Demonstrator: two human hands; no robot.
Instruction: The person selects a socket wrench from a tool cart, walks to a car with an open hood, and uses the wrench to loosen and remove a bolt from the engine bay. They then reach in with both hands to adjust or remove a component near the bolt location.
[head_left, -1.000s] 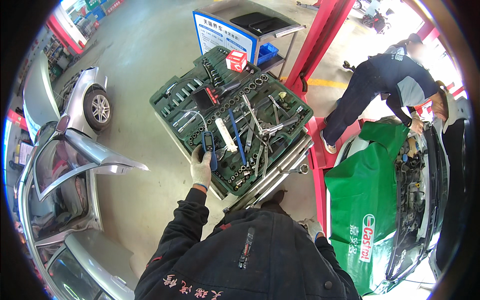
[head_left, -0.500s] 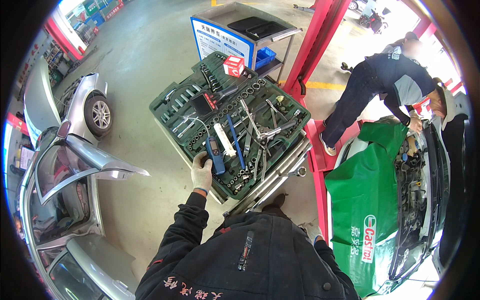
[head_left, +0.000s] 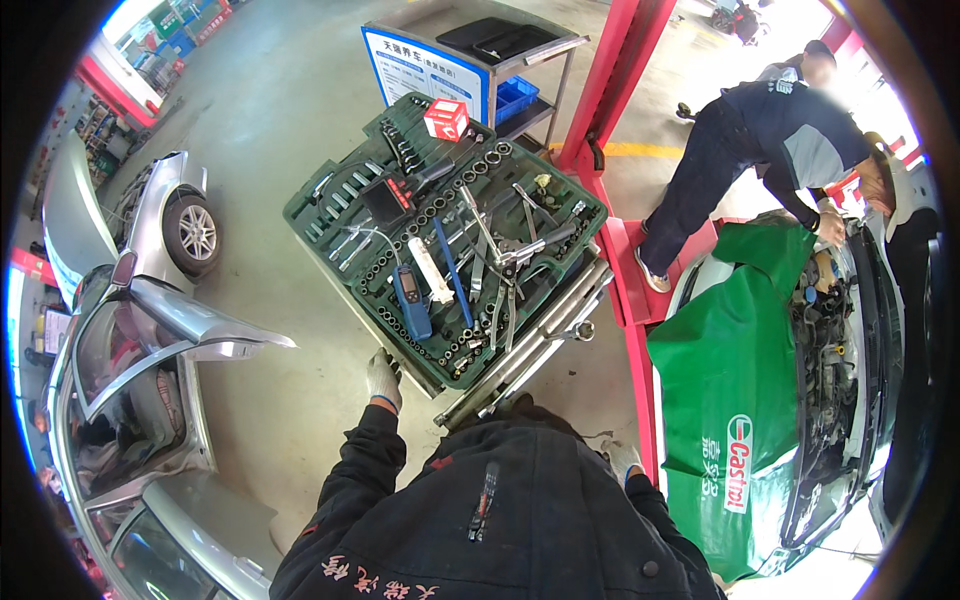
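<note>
My gloved left hand (head_left: 383, 380) hangs beside the near left edge of the tool cart (head_left: 410, 372); its dark-tipped fingers look slightly apart, with nothing visible in them. I cannot tell whether it touches the cart. On the cart lies an opened green socket-set case (head_left: 300, 212). In it rest a blue handheld meter (head_left: 411, 300), a white tube (head_left: 430, 270), a long blue rod (head_left: 453, 272), a black device with a handle (head_left: 387, 200) and several pliers, ratchets and sockets. My gloved right hand (head_left: 622, 460) is low by my right side, mostly covered by my jacket, its fingers unclear.
A red and white box (head_left: 446, 120) sits on the case's far edge. Behind stands a grey trolley (head_left: 570, 44). A red lift post (head_left: 610, 90) rises at right. Another person (head_left: 790, 130) leans over an engine bay with a green cover (head_left: 730, 370). A silver car (head_left: 190, 430) stands left.
My left hand has drawn back from the blue meter, down and left to beside the cart. The cart and case appear slightly farther left. The right hand has hardly moved.
</note>
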